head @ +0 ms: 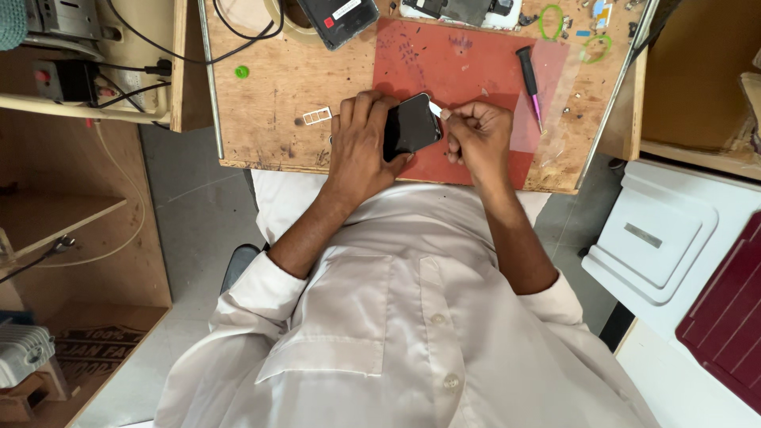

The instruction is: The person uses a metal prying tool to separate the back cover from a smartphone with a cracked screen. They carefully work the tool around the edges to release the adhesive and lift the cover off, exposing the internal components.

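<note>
Phone (pixel 411 125): a dark handset is held just above the near edge of the red mat (pixel 468 71), its glossy face turned up toward the camera. It is clasped by the left hand (pixel 361 139), whose fingers are wrapped over its left side and top edge, apparently so that it is kept steady and tilted for work at one corner. At that upper right corner a small white tab (pixel 435 108) is pinched between thumb and forefinger of the right hand (pixel 476 136), the remaining fingers being curled in; whether the tab is a pick, a sticker or a pull strip cannot be told. Both forearms are rested toward the bench (pixel 269 87) edge, probably for steadiness.

Just left of the left hand, a small white tray (pixel 317 116) with cut-outs is laid on the bare wood. Farther out on the mat, a black-handled screwdriver (pixel 529 79) with a pink shaft is left within reach of the right hand. A green cap (pixel 242 72) lies well to the left. At the far edge, another dark device (pixel 341 20) and two green rings (pixel 551 22) are seen among scattered small parts.
</note>
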